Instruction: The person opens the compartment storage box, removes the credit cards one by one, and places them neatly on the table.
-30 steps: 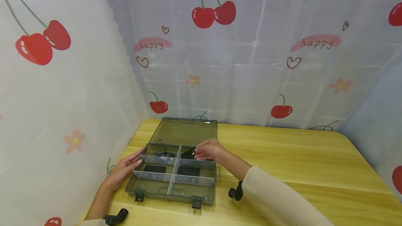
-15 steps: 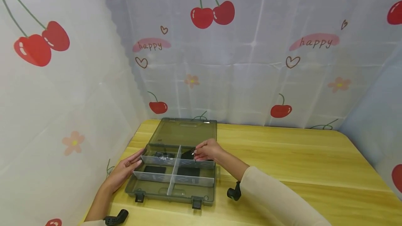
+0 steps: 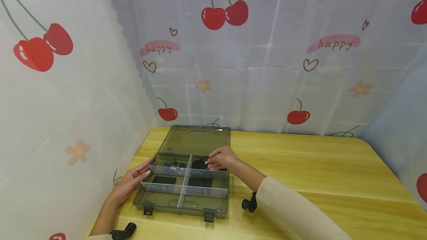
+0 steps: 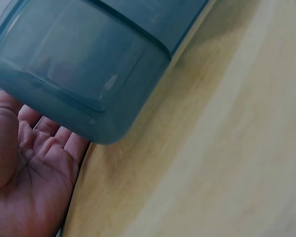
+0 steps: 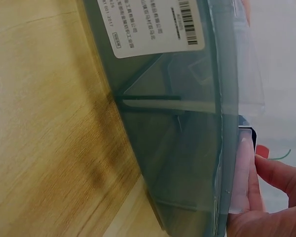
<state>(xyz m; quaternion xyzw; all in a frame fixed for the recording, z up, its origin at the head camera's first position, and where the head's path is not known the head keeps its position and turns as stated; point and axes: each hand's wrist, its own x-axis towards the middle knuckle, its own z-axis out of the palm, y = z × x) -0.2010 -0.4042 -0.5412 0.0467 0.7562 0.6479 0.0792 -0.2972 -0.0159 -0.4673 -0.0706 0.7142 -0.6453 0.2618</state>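
A translucent dark-green organizer box (image 3: 160, 207) with clear dividers lies on the table, its lid (image 3: 197, 140) folded back. My left hand (image 3: 128, 182) rests against its left side, thumb near the rim. In the left wrist view that palm (image 4: 34, 173) faces the camera and the fingertips go behind the box corner. At the back right compartment my right hand (image 3: 222, 158) pinches a tilted flat black card (image 3: 199, 163), partly hidden by the fingers. A dark card marked "Vip" (image 3: 174, 166) sits in the back left compartment. Flat black pieces lie in the middle left (image 3: 164, 180) and middle right (image 3: 200, 182) compartments.
Two black latches (image 3: 209, 216) hang at the box's front. A label with a barcode (image 5: 158, 24) is stuck to the box wall in the right wrist view. The wood-grain table (image 3: 317, 173) extends right; a cherry-print curtain (image 3: 253, 84) encloses its back and sides.
The black card shifts slightly in my right fingers, with a little more of its face showing. My left hand and the box keep their places.
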